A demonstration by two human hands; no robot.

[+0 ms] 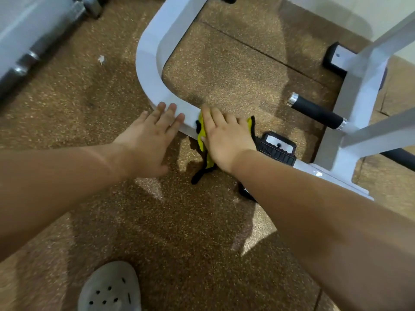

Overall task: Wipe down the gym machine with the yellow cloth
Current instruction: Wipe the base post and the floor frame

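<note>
A white-painted, curved tubular steel frame of the gym machine (148,70) lies low over a brown speckled rubber floor (179,221), bending from the upper middle of the view round toward the lower right. The yellow cloth with black edging (201,131) is draped over the near stretch of this tube, just past the bend, with one black-trimmed end hanging down to the floor on the near side.

The right hand (224,140) lies flat on top of the cloth, fingers straight and slightly spread, pressing it against the tube. The left hand (146,142) is open too, palm down, its straight fingertips touching the bare white tube just beside the cloth.

Just beside the right wrist, a black ribbed plastic block with a white inset (278,151) sits on the frame. Beyond it, a black cylindrical grip with chrome end caps (316,111) juts from a white upright. A small white scrap (101,59) lies on the floor left of the bend, and a pale grey perforated clog (110,288) shows at the bottom edge.
</note>
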